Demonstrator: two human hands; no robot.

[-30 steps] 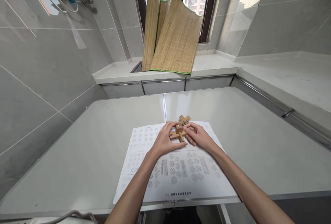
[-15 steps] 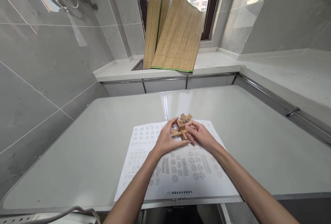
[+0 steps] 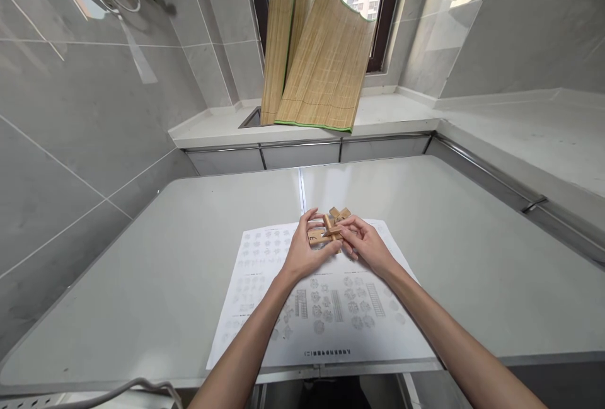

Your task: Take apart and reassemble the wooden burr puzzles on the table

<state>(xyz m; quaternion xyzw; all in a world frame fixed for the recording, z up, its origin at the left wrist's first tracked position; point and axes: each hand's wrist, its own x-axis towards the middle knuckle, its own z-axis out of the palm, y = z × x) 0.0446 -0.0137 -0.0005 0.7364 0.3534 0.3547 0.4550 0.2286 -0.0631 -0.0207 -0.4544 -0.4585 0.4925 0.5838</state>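
Small wooden pieces joined crosswise (image 3: 331, 230) are held between my two hands, over the upper part of a printed paper sheet (image 3: 331, 339). My left hand (image 3: 305, 250) curves around their left side, thumb at the near edge and fingers at the far side. From the right, my right hand (image 3: 366, 245) pinches the pieces with thumb and index finger. Just beyond them lie more crossed wooden pieces (image 3: 339, 213), partly covered by my right fingers. Small drawings and rows of symbols cover the sheet.
The sheet lies on a pale folding table (image 3: 142, 270) with a seam down its middle. Behind it, a folded bamboo mat (image 3: 326, 62) leans on a white ledge (image 3: 401, 109) by the window. A grey cable (image 3: 127, 385) runs at the lower left.
The held wooden pieces have turned and tilted, so a marked flat piece now faces up at the left. My left fingers and thumb have shifted around them; my right hand has barely moved.
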